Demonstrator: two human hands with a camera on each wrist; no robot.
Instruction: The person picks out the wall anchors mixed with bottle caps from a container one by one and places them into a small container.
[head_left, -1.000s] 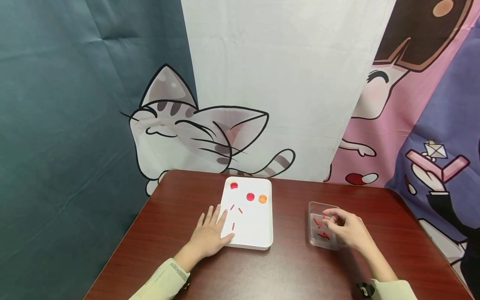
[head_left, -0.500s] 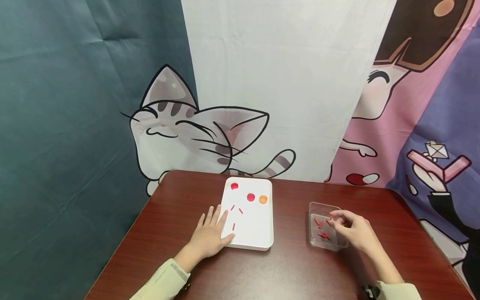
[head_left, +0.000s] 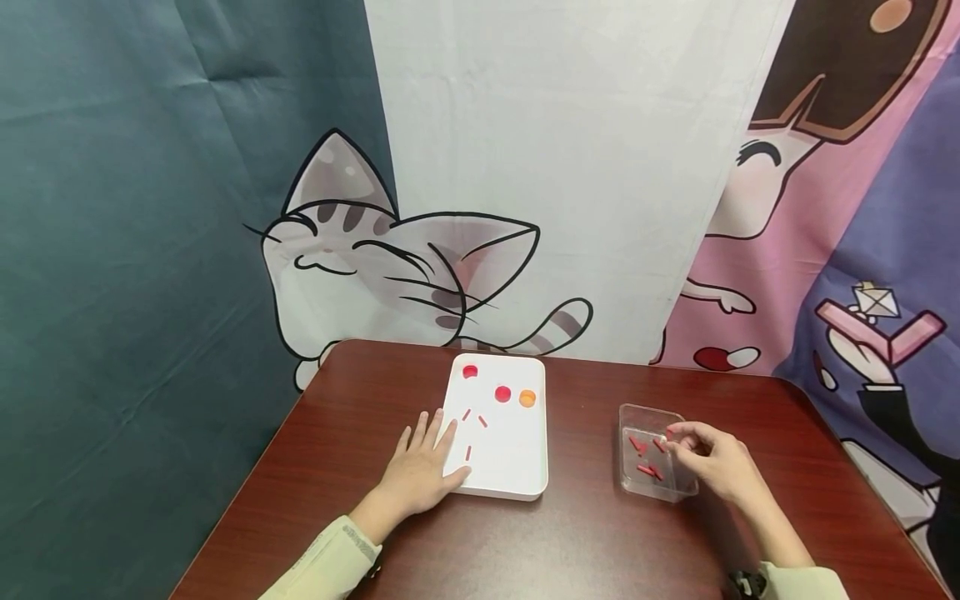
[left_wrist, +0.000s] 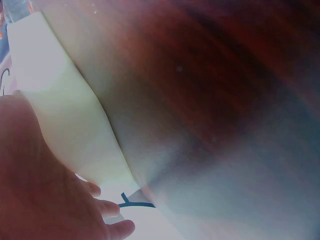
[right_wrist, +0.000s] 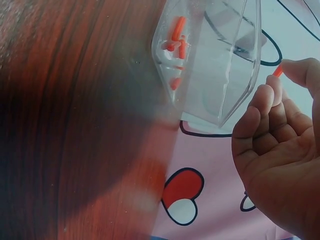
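My left hand point(head_left: 414, 475) lies with spread fingers at the left side of a white tray point(head_left: 510, 462), its thumb and fingertips at the rim. On the tray are three thin red sticks point(head_left: 468, 452), two red round pieces point(head_left: 502, 394) and an orange round piece point(head_left: 527, 398). Between thumb and forefinger, my right hand point(head_left: 716, 467) pinches a small red stick point(right_wrist: 278, 72) near the right edge of a clear plastic box point(head_left: 648, 409). Several red sticks point(right_wrist: 178, 28) lie loose inside that box.
The brown wooden table point(head_left: 577, 533) carries both tray and box, with the box to the tray's right. Behind its far edge hangs a cloth backdrop point(head_left: 577, 167) printed with a cartoon cat and figures.
My right hand has shifted slightly right, from over the clear box toward its right edge, with the red stick still pinched. More sticks inside show now. The left hand has stayed in place.
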